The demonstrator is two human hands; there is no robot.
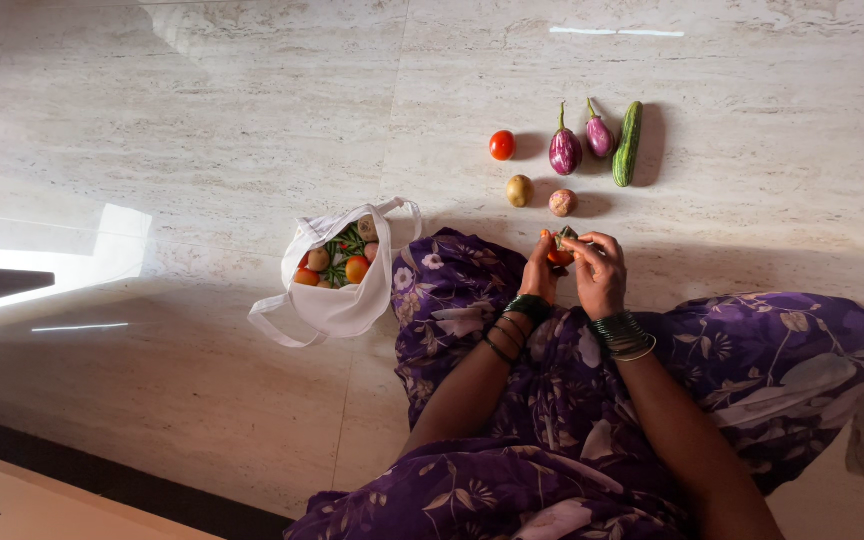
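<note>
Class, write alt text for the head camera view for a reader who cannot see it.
Both hands, left hand and right hand, hold a small orange vegetable over a purple floral lap. A tomato, two eggplants and a cucumber lie on the floor; a white bag sits beside.

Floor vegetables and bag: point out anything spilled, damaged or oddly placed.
Nothing stands out. The tomato, two striped brinjals, cucumber, potato and onion lie in tidy rows on the floor. The white bag stands open with nothing spilled. Both hands, left hand and right hand, hold one orange vegetable.
</note>
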